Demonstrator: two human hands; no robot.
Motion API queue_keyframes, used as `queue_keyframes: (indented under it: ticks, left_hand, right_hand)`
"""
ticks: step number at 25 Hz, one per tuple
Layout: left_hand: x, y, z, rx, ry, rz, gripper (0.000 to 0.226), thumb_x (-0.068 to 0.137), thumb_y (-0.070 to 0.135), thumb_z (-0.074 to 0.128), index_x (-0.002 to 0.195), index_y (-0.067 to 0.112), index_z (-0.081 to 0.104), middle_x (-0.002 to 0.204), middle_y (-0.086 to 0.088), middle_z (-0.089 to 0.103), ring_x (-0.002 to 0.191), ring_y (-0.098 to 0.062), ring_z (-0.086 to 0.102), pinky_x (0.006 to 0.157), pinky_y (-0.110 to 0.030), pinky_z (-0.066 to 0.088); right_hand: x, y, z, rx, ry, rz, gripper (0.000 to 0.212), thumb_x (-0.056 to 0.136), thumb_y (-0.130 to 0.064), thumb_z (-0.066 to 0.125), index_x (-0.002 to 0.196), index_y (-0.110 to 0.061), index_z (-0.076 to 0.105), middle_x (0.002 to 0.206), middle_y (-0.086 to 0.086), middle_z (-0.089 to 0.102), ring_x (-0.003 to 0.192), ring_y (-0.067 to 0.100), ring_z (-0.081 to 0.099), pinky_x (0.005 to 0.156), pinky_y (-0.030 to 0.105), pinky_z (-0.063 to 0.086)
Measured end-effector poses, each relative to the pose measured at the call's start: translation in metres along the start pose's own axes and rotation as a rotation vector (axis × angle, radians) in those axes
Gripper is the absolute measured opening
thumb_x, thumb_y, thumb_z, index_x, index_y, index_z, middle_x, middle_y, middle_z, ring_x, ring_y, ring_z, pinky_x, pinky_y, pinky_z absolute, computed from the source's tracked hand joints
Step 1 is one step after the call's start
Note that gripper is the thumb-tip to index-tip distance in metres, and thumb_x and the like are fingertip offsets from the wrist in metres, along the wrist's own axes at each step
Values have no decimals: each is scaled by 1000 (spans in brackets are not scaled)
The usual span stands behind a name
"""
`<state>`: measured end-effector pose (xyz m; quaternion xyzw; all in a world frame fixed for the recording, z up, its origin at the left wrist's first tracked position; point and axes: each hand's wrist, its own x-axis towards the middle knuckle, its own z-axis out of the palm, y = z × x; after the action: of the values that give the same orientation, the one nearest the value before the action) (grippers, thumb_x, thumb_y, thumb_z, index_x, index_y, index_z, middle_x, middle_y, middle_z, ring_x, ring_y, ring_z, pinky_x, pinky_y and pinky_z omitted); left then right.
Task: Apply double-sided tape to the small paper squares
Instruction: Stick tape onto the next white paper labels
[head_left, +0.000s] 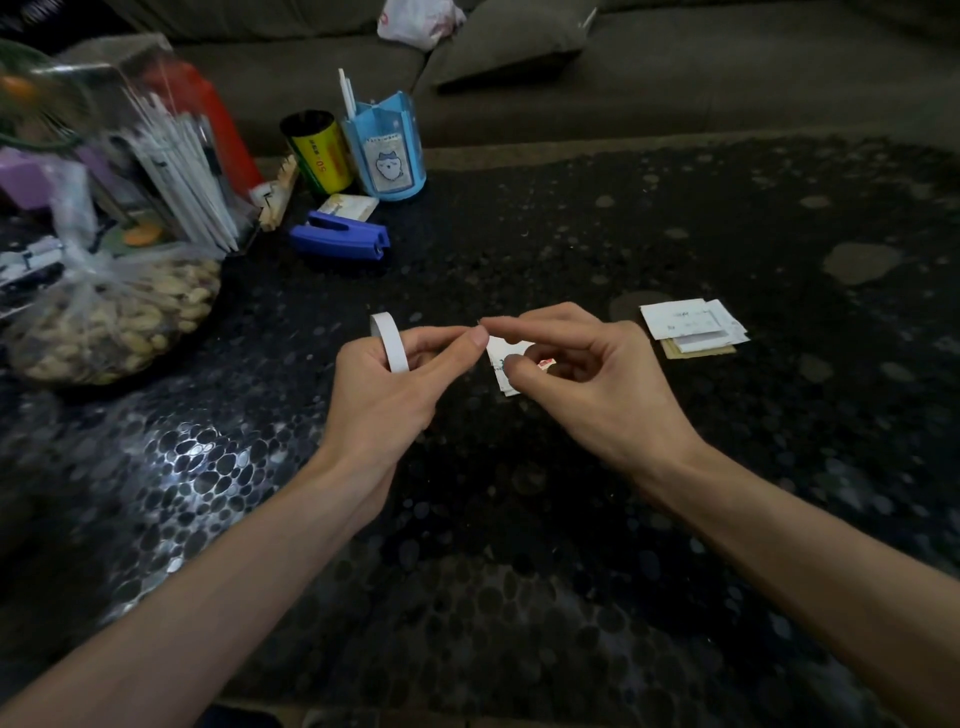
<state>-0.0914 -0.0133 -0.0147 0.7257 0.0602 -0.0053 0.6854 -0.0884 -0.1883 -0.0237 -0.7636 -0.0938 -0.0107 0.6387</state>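
My left hand (395, 384) holds a white roll of double-sided tape (390, 343), looped around its fingers, with thumb and forefinger pinched together at the tape's free end. My right hand (576, 374) meets it fingertip to fingertip, forefinger and thumb curled and pinching at the same spot. A small paper square (506, 358) with red and blue print lies on the dark table just under my right fingers, partly hidden by them. A small stack of paper squares (693, 327) lies to the right on the table.
A blue stapler (340, 240), a yellow can (318, 153) and a blue pen holder (387, 156) stand at the back. A bag of peanuts (114, 317) and a clear box of sticks (171, 171) crowd the left. A sofa (675, 93) runs behind the pebble-patterned table (519, 571).
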Motion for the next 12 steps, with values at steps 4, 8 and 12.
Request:
queue_keyframes:
  ticks: [4, 8, 12]
  left_hand:
    - [0, 0, -1, -6, -3, -36, 16, 89, 29, 75, 100, 20, 81, 47, 14, 54, 47, -7, 35, 51, -26, 28]
    - [0, 0, -4, -22, -6, -52, 15, 91, 28, 74, 101, 20, 82, 49, 11, 54, 52, -12, 33, 53, -28, 28]
    - [2, -2, -3, -2, 9, -53, 15, 94, 27, 73, 103, 20, 81, 48, 16, 55, 48, -7, 34, 50, -24, 29]
  right_hand:
    - [0, 1, 1, -17, -9, -7, 35, 94, -5, 72, 114, -32, 80, 114, -9, 70, 84, 6, 68, 75, 26, 54]
    - [1, 4, 1, -11, -7, -5, 37, 94, -5, 72, 114, -34, 80, 115, -9, 71, 92, 15, 70, 82, 35, 58]
    - [1, 6, 1, -5, -15, -12, 36, 94, -6, 72, 114, -35, 81, 115, -10, 72, 91, 8, 70, 81, 23, 57]
